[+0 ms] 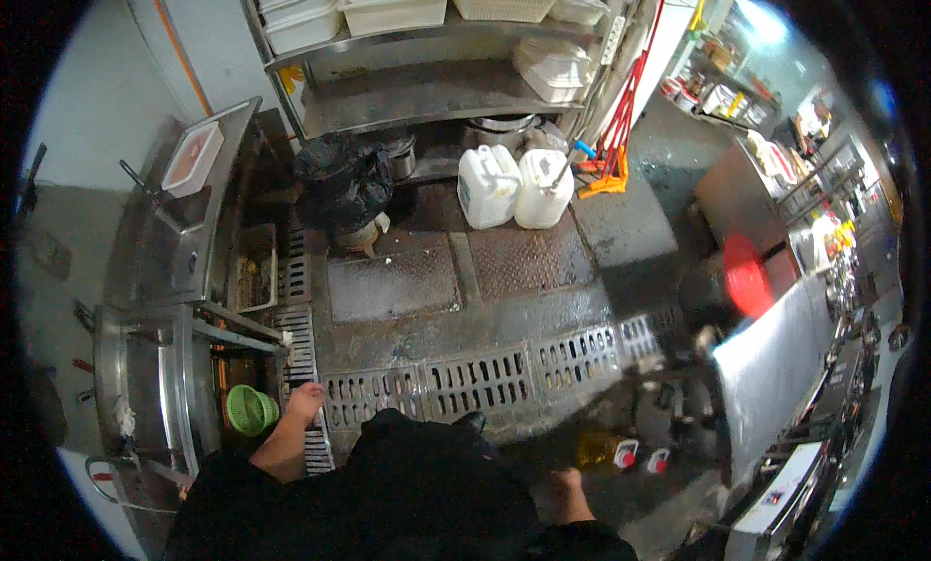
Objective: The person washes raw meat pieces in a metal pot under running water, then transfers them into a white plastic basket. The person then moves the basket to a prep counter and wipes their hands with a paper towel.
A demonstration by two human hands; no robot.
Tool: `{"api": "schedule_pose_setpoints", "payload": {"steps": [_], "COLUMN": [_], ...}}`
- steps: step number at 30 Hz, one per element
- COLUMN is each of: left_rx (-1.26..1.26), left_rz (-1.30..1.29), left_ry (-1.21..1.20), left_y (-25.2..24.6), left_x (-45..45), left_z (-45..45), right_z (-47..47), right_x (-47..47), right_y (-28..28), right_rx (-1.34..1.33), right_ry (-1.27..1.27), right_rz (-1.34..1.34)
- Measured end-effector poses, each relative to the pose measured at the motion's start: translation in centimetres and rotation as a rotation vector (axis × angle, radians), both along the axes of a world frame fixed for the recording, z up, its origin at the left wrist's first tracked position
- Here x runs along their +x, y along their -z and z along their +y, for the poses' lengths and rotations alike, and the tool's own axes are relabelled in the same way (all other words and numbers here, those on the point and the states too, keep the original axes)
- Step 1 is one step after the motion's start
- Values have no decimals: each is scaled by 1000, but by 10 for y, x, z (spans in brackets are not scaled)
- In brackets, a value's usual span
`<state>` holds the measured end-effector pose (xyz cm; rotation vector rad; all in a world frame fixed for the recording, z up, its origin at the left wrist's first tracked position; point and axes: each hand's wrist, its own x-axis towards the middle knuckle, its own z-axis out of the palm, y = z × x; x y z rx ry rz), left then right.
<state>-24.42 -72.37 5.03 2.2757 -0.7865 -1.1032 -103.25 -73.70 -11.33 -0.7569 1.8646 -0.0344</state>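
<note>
My left hand (305, 399) hangs beside my body above the floor drain grate (305, 444), its fingers curled in and nothing visible in them. A green plastic basket (251, 410) is just left of it, by the stainless steel sink unit (134, 386). On my other side, my right hand (566, 479) hangs low and looks blurred, so its fingers cannot be made out. Near it on the dark floor are a bottle of yellow oil (598, 449) and a red-capped container (658, 460). Metal grates (476, 383) cross the floor before my feet.
Two white plastic jerrycans (489, 190) stand under a steel shelf (436, 88) holding plastic tubs (396, 12). Left of them is a bin with a black bag (338, 183). Red-handled mops or brooms (625, 110) lean at a pillar. A steel counter (774, 364) runs along the right.
</note>
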Motion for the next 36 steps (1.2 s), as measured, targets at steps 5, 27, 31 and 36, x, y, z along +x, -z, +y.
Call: {"api": "schedule_pose_setpoints", "payload": {"steps": [5, 27, 31, 36], "left_rx": [-36, -625, -939, -771], "left_rz": [-162, 283, 587, 664], "left_ry": [127, -416, -779, -1226], "left_y": [-14, 43, 50, 26], "left_x": [-26, 67, 43, -30], "left_z": [-42, -372, -378, -384], "right_z": [-221, -840, -1037, -1271], "right_x": [-29, 165, 219, 311], "right_y": [-36, -187, -218, -267], "right_rx": [-143, -294, -535, -911], "right_ry": [-270, 123, 194, -174], "right_rz": [106, -330, -582, -277]}}
